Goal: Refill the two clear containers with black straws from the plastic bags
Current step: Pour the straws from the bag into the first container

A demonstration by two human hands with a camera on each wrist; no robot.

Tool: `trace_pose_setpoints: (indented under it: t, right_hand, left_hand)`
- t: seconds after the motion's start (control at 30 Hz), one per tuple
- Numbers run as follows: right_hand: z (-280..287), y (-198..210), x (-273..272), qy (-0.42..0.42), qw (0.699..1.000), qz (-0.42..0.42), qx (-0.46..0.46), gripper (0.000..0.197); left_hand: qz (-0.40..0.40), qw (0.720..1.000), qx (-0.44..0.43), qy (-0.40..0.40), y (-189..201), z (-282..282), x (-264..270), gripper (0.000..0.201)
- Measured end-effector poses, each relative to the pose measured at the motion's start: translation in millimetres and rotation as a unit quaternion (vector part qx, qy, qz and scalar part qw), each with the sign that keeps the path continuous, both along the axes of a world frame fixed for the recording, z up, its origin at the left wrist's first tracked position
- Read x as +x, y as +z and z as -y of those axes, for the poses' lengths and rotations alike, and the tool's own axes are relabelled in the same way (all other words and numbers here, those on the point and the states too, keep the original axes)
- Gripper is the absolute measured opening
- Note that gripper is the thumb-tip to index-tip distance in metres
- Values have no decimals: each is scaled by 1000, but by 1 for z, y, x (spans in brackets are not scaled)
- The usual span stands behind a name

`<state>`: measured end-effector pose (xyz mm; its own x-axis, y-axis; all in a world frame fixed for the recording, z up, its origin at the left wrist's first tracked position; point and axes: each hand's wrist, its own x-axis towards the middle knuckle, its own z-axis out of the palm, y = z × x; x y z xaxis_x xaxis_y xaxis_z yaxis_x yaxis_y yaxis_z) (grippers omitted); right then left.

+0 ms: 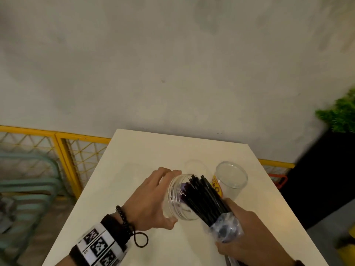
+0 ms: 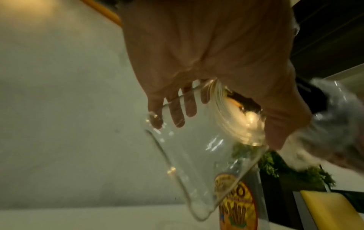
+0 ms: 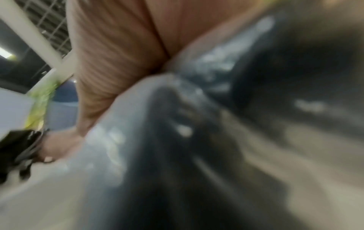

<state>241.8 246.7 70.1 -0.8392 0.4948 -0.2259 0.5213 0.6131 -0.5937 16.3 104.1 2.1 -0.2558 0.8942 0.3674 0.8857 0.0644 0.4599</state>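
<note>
Near the tabletop's [image 1: 146, 152] middle, in the head view, your left hand [image 1: 151, 196] wraps a tilted clear container [image 1: 178, 198], mouth toward you, while your right hand [image 1: 247, 227] clenches a plastic bag [image 1: 226, 227] and feeds black straws [image 1: 203, 194] into that mouth. A second clear container [image 1: 231, 177] stands upright toward the far right corner — yellow label showing.

From the left wrist, your fingers [image 2: 178, 112] curl behind the container's [image 2: 197, 155] wall.

From the right wrist, everything blurs — only crinkled bag [image 3: 177, 109] under your palm [image 3: 118, 54].
</note>
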Motion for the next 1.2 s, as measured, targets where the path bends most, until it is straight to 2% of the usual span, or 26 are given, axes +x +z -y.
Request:
trace_pose_setpoints:
  t: [0.03,0.07,0.1,0.13,0.17,0.23,0.27,0.3,0.37,0.43,0.5,0.57,0.63,0.8,0.87,0.97,1.03,1.1,1.17,1.2]
  right_hand:
    - [-4,2,-2,11,998,67,1,57]
    - [-7,0,-5,25,991,123,38,69]
    - [-8,-3,-8,56,977,192,71,89]
    - [-4,-1,-10,71,968,220,94,101]
    - [-1,0,-9,74,962,227,131,101]
    - [5,9,-4,84,956,193,206,85]
    - [10,16,-4,115,940,193,256,81]
    - [10,19,-7,159,908,212,325,77]
    - [17,31,-17,174,848,241,439,74]
    - [34,48,-30,199,801,262,501,74]
    - [49,59,-39,226,760,251,555,71]
    - [65,70,-46,246,736,221,590,58]
    - [75,74,-49,274,705,191,626,48]
    - [100,91,-49,311,691,170,630,38]
    - [106,96,-46,286,716,144,620,34]
    - [112,105,-40,266,729,45,630,25]
    - [111,118,-32,251,728,-49,636,32]
    - [105,135,-24,222,754,-95,611,50]
    - [96,146,-19,158,807,-74,564,82]
    - [90,148,-18,125,841,-51,524,88]
  left_hand:
    - [-24,1000,0,5,8,9,3,107]
    - [-48,999,0,11,15,16,5,105]
    - [-73,997,-5,16,22,23,9,105]
    - [-95,995,-17,20,28,30,12,104]
    - [-117,992,-35,24,32,35,16,105]
    - [-154,985,-75,34,35,42,25,108]
    - [-163,981,-97,39,35,43,32,109]
    - [-162,979,-115,44,35,43,38,109]
    - [-123,981,-140,54,32,40,54,109]
    - [-64,987,-132,68,23,34,65,109]
    - [27,993,-89,79,11,30,71,110]
    - [113,991,-29,71,-3,28,73,110]
    - [158,985,28,68,-14,28,76,107]
    - [238,963,97,77,-27,24,81,92]
    - [268,956,90,81,-31,22,82,88]
    - [269,957,78,69,-32,24,83,88]
    - [270,958,73,62,-27,26,82,82]
    - [280,953,88,70,-22,28,82,65]
    - [276,952,105,77,-17,31,81,70]
    - [286,948,118,77,-17,31,80,78]
